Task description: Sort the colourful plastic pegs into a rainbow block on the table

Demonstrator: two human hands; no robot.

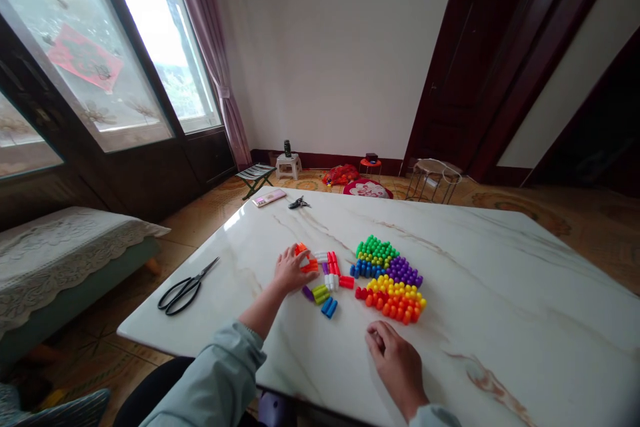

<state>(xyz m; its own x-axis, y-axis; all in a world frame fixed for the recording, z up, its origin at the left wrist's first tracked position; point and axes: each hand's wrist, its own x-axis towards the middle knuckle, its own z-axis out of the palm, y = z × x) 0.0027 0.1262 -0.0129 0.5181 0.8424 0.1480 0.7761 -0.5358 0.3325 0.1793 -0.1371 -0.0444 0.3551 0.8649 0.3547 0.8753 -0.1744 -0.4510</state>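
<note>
My left hand (293, 269) reaches over a few orange plastic pegs (311, 265) lying on the table, its fingers apart and touching them. Beside it lie more loose pegs: white and red pegs (333, 263), yellow-green pegs (321, 293), blue pegs (329, 307) and a purple one (308, 293). Just right of these, round-topped pegs stand upright in colour groups: green (377, 248), blue (367, 269), purple (405, 271), yellow (400, 287) and orange (395, 307). Below the orange group my right hand (396, 360) rests on the table, fingers curled in with nothing visible in them.
Black-handled scissors (184, 290) lie at the left of the white marbled table (480, 267). A phone (269, 197) and a bunch of keys (299, 203) are near its far edge. Stools (289, 165) stand on the floor beyond, and a cloth-covered bench (65, 247) is at left.
</note>
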